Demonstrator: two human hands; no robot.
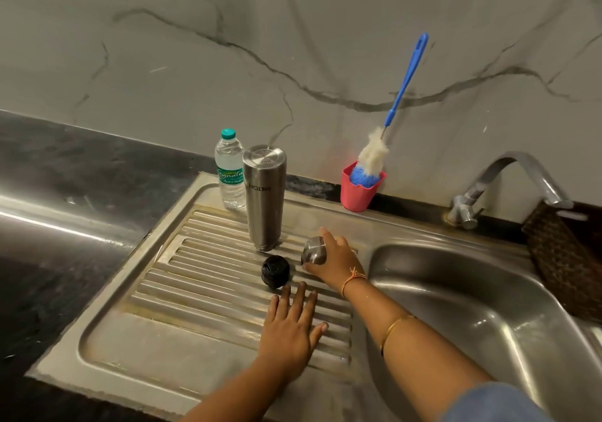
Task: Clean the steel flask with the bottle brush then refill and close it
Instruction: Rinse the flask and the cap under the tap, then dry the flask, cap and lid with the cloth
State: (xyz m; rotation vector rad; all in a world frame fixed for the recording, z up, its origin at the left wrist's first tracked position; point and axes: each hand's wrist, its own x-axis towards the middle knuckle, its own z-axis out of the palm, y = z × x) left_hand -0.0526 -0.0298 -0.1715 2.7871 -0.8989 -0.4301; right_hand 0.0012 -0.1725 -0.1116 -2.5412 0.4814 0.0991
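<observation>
The steel flask (264,198) stands upside down on the ribbed drainboard (202,278), its mouth against the ridges. A black inner stopper (275,271) lies just in front of it. My right hand (335,260) grips the steel cap (314,251), which rests on the drainboard to the right of the stopper. My left hand (291,325) lies flat with straight fingers on the ridges, just short of the stopper. The bottle brush (389,118), with a blue handle and white-and-blue bristles, stands head-down in a pink cup (358,191) against the wall.
A plastic water bottle (229,170) with a teal cap stands behind the flask on its left. The sink basin (488,307) opens to the right under a steel tap (508,183). A dark woven basket (563,258) sits at the right rim. Black countertop (65,177) stretches left.
</observation>
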